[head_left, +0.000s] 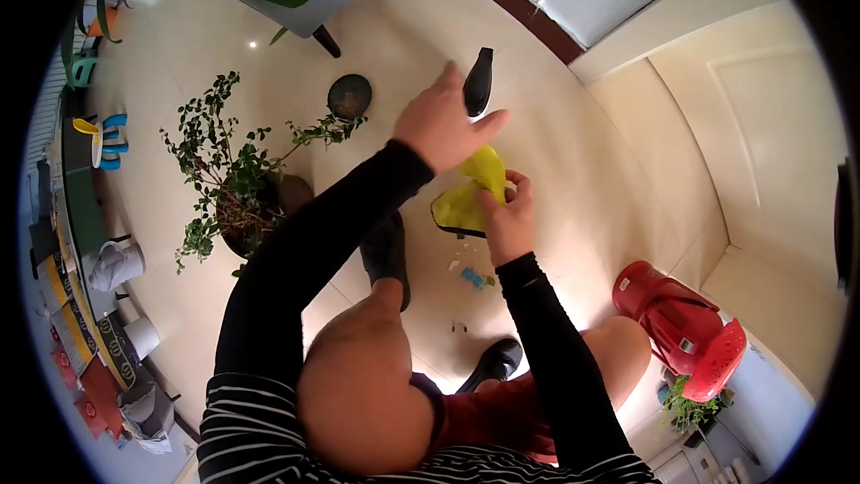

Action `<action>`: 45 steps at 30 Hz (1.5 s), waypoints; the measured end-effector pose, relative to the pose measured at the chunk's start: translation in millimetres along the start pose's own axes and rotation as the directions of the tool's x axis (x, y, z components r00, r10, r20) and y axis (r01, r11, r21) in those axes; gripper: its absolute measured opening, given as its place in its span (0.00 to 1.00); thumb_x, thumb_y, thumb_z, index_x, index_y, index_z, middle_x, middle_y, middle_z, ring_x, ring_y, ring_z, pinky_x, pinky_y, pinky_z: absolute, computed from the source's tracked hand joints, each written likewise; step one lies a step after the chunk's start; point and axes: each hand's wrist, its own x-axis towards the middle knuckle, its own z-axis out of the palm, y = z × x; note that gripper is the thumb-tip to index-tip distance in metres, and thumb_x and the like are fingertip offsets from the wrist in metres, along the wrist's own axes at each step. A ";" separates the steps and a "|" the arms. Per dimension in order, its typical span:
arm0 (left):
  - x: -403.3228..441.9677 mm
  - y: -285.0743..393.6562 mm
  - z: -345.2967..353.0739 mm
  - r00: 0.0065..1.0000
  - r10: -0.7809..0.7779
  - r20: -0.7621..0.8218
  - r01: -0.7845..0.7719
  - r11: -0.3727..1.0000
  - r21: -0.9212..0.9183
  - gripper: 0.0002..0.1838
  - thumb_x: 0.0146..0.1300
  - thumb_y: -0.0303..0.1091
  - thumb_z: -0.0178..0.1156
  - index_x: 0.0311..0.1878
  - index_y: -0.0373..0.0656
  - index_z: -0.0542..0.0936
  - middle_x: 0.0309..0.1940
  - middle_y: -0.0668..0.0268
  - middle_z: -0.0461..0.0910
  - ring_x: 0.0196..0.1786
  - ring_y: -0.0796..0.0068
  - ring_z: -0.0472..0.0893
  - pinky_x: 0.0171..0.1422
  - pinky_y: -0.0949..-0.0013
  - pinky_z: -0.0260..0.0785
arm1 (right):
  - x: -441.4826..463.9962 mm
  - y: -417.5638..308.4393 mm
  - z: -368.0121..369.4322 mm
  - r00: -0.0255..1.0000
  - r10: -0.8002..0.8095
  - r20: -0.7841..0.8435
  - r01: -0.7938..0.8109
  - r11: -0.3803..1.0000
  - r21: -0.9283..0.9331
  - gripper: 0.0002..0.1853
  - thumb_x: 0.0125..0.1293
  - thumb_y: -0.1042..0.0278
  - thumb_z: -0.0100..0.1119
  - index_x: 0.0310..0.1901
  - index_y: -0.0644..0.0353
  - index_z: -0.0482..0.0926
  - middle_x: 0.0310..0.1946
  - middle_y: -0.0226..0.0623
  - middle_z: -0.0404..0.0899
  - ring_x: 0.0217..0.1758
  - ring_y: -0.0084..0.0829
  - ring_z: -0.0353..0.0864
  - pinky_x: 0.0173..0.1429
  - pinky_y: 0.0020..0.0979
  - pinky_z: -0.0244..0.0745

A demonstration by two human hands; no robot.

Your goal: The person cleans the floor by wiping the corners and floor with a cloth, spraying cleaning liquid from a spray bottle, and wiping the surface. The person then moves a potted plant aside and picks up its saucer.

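Yellow cloth (457,208), left of right hand (512,226), pinched by it. Left hand (441,121) beyond, thumb spread; grip on black object (478,85) unclear.

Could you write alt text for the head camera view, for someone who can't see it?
A person's right hand holds a crumpled yellow-green item above a pale floor, the left hand beside a black object. Small blue scraps lie nearby, with a leafy plant at left and a red container at right.

Pale floor (394,72), potted plant (235,181), blue scraps (473,278)
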 end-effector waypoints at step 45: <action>-21.6 -123.1 21.3 0.665 -0.746 0.007 0.133 0.110 -0.985 0.17 0.66 0.30 0.61 0.56 0.35 0.77 0.50 0.65 0.81 0.51 0.72 0.80 0.57 0.67 0.71 | 133.1 -36.8 52.1 0.908 -0.395 0.137 0.419 0.859 -0.294 0.11 0.49 0.77 0.61 0.37 0.66 0.81 0.28 0.43 0.82 0.31 0.44 0.82 0.42 0.35 0.77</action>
